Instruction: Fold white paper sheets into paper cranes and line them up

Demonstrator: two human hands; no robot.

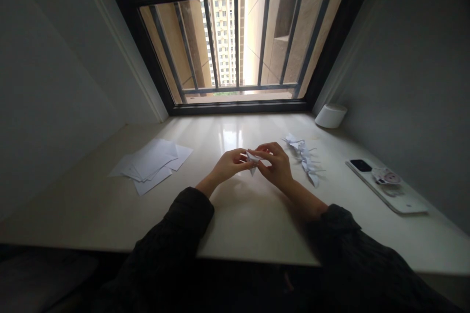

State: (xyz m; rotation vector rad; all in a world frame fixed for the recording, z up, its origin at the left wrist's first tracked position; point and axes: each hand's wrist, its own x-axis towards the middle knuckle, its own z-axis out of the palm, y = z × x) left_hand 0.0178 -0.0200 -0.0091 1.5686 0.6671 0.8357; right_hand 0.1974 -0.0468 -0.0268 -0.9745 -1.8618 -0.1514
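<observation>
Between my two hands, a little above the white sill, is a small piece of folded white paper (253,158) with a point hanging downward. My left hand (230,164) pinches its left side between thumb and fingers. From the right, my right hand (274,164) grips the other side, thumb below and fingers above. The fingers cover parts of the folds. Just right of my right hand lies a row of several folded white paper cranes (304,156), close together with thin points sticking out.
Loose white paper sheets (152,161) lie overlapping on the left. At the right is a white phone (389,188) with a round grip on its back. A white cylindrical object (331,116) stands in the back right corner, by the barred window (238,107).
</observation>
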